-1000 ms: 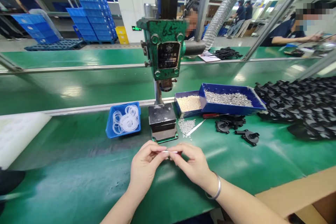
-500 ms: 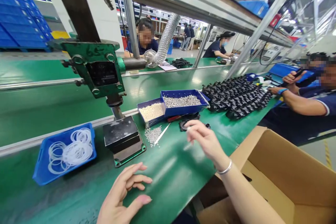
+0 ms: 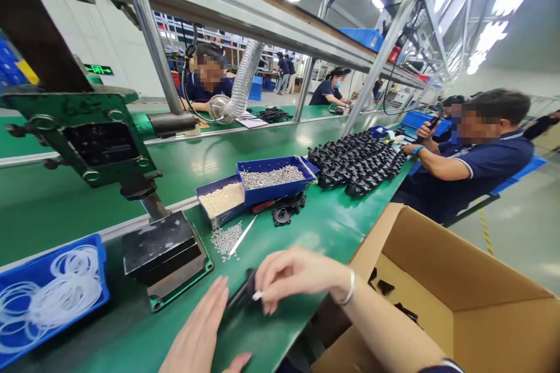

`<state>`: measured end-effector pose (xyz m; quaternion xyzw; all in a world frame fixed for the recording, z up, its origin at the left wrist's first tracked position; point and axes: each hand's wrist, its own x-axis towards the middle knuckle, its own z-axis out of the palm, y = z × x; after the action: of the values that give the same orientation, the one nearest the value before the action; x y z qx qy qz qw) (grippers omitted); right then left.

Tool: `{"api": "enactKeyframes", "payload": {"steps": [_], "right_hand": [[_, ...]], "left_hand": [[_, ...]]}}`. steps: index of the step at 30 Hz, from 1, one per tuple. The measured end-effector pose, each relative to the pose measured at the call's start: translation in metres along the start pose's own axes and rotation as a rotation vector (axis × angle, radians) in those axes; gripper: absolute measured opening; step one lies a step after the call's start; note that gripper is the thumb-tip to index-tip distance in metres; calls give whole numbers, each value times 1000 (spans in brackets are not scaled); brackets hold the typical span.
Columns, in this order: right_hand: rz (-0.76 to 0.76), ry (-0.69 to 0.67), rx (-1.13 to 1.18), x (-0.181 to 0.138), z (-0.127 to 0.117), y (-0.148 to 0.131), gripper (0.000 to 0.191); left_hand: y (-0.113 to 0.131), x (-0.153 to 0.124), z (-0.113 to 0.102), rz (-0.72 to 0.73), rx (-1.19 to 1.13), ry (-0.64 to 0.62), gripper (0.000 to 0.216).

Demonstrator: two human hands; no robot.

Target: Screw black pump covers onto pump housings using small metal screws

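My right hand (image 3: 293, 277) is closed on a black plastic part (image 3: 241, 294) just above the green bench top. The part is smeared by motion, so its exact shape does not show. A small white spot is visible at the fingertips; I cannot tell what it is. My left hand (image 3: 199, 326) lies to the left of the part with its fingers stretched out and thumb apart, holding nothing; whether it touches the part is unclear. Beyond the hands are a pile of small metal rings (image 3: 226, 240), a white pointed strip (image 3: 243, 235) and a black flanged part (image 3: 283, 215).
A green press (image 3: 166, 256) stands at left beside a blue tray of clear rings (image 3: 102, 271). Blue bins hold cream pieces (image 3: 199, 193) and metal pins (image 3: 273, 193). Rows of black parts (image 3: 356, 163) lie farther right. An open cardboard box (image 3: 464, 268) is near a seated co-worker (image 3: 494, 151).
My right hand has come down and towards my left hand, now with a black part in it. The left hand's curled fingers have straightened. The whole view has turned right.
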<state>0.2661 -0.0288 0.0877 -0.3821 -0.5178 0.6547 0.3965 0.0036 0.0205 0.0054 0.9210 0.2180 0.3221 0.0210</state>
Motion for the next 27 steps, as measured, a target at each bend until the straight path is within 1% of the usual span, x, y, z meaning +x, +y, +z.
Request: {"api": "enactKeyframes", "payload": {"steps": [1, 3, 5, 7, 9, 11, 12, 13, 14, 15, 17, 20, 22, 27], "right_hand": [[-10, -111, 70, 15, 12, 3, 34], [-15, -244, 148, 44, 32, 8, 35], [-18, -293, 183, 68, 48, 9, 33], [-63, -250, 206, 84, 60, 6, 28], [-158, -115, 215, 95, 65, 2, 23], [-253, 61, 196, 102, 65, 2, 19], [-270, 123, 177, 105, 63, 5, 17], [-260, 155, 150, 107, 60, 9, 17], [-232, 165, 120, 108, 58, 14, 17], [-191, 157, 82, 108, 56, 19, 17], [-113, 127, -9, 106, 56, 30, 20], [-53, 84, -152, 103, 61, 43, 25], [-54, 86, -253, 103, 66, 47, 27], [-134, 103, -566, 100, 70, 48, 25]], "left_hand": [[-1, 1, -2, 39, 13, 24, 80], [-7, 2, -10, 42, 12, 54, 73], [-12, 0, -24, -62, -19, 41, 69], [-13, -2, -39, -274, -101, 25, 67], [-10, -1, -50, -576, -292, 34, 61], [-6, 2, -52, -914, -661, 64, 49], [-5, 4, -51, -1050, -885, 106, 48], [-4, 6, -49, -1181, -1089, 163, 49], [-4, 7, -46, -1281, -1255, 223, 50], [-4, 8, -44, -1350, -1389, 279, 50], [-4, 7, -41, -1413, -1555, 351, 47], [-5, 6, -41, -1403, -1680, 409, 41], [-6, 6, -42, -1402, -1720, 448, 38], [-7, 5, -44, -1409, -1741, 495, 41]]}}
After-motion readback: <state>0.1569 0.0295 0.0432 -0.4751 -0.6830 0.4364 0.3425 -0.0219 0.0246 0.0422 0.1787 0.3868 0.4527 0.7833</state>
